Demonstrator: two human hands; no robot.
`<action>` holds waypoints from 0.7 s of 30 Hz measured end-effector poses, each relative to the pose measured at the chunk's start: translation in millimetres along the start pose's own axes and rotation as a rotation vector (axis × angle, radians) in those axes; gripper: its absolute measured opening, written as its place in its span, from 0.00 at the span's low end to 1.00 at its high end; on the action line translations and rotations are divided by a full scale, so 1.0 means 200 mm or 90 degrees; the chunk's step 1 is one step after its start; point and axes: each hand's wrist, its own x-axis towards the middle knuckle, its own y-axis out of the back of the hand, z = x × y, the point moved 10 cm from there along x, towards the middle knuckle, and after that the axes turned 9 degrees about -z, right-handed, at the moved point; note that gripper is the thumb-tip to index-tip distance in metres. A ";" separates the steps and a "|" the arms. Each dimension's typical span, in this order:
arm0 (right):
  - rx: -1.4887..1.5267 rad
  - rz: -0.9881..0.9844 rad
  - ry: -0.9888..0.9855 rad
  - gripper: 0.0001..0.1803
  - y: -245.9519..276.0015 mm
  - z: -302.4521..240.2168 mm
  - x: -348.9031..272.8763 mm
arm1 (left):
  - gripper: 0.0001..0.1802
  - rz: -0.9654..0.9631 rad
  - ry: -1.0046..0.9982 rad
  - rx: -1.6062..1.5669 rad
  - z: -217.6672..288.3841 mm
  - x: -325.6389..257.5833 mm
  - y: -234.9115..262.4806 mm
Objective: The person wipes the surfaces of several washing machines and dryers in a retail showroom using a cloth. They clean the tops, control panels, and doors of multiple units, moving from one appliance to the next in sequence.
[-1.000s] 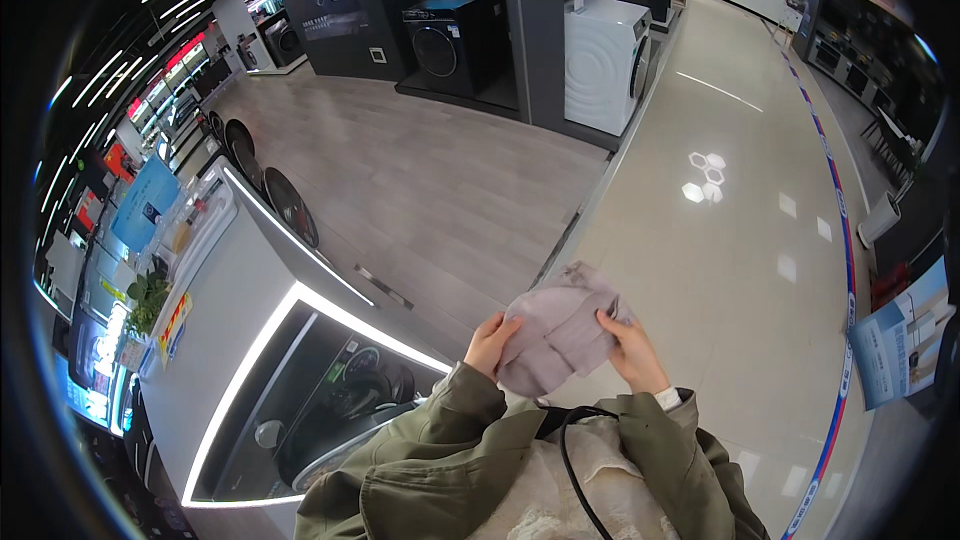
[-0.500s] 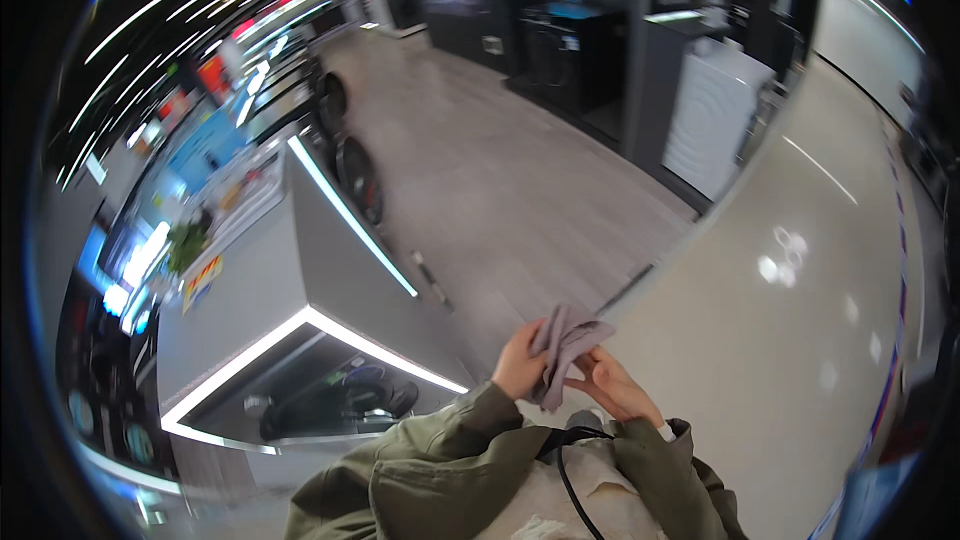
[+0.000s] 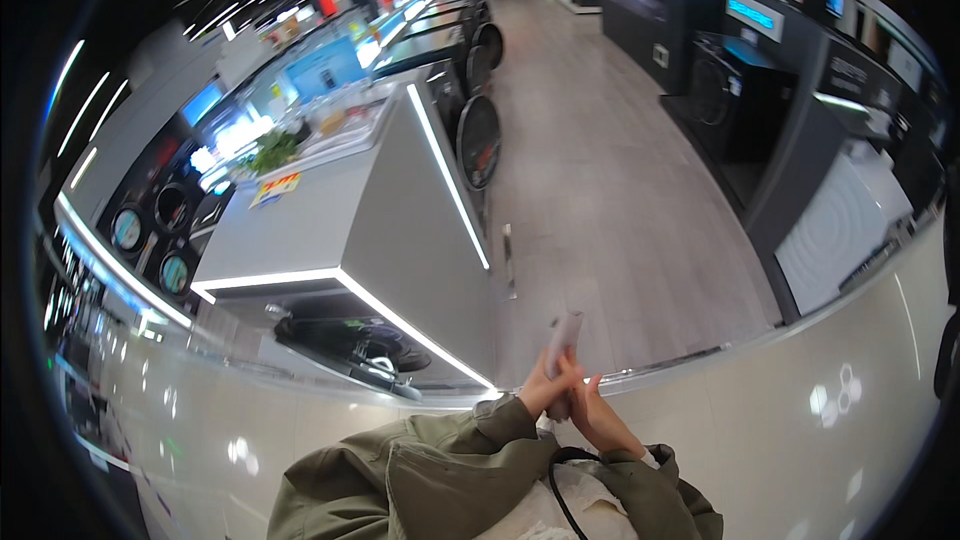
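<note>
A greyish-mauve cloth (image 3: 566, 332) is bunched into a narrow upright fold in front of my body. My left hand (image 3: 543, 387) is closed round it from the left, fingers wrapped across its middle. Against its right side rests my right hand (image 3: 604, 424), thumb raised and fingers meeting the cloth and the left hand. The cloth's top end sticks out above both hands, and a lower bit shows between them. Some of the right fingers are hidden. Olive sleeves cover both forearms.
A grey display counter (image 3: 292, 240) with lit edges stands at my left, with a tray (image 3: 335, 140) and greenery on top. Dark round-doored appliances (image 3: 478, 142) line the aisle beyond it. A white appliance (image 3: 845, 225) stands at the right. Wood-look floor (image 3: 610, 200) lies ahead.
My view has swung, so the counter and aisle sit more squarely ahead. The cloth, spread loosely before, is now gathered into a narrower fold, and my hands are closer together.
</note>
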 end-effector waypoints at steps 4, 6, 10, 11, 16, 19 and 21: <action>-0.178 -0.213 -0.046 0.43 -0.04 -0.13 0.23 | 0.21 0.137 0.168 -0.570 -0.07 -0.05 0.27; -0.154 -0.280 -0.014 0.35 -0.07 -0.26 0.36 | 0.22 0.253 0.160 -0.507 0.25 -0.12 0.42; -0.174 -0.307 -0.055 0.27 0.01 -0.39 0.67 | 0.22 0.546 -0.420 -0.164 1.05 -0.37 0.94; -0.193 -0.318 -0.071 0.26 0.03 -0.38 0.76 | 0.22 0.662 -0.446 -0.010 1.14 -0.51 1.08; -0.231 -0.311 -0.105 0.23 0.24 -0.38 1.13 | 0.33 0.976 -0.075 0.895 1.32 -0.67 1.50; -0.201 -0.295 -0.106 0.22 0.35 -0.36 1.34 | 0.37 0.915 0.158 0.868 1.05 -0.64 1.66; -0.182 -0.288 -0.114 0.22 0.40 -0.36 1.46 | 0.35 0.956 0.266 0.845 1.05 -0.57 1.68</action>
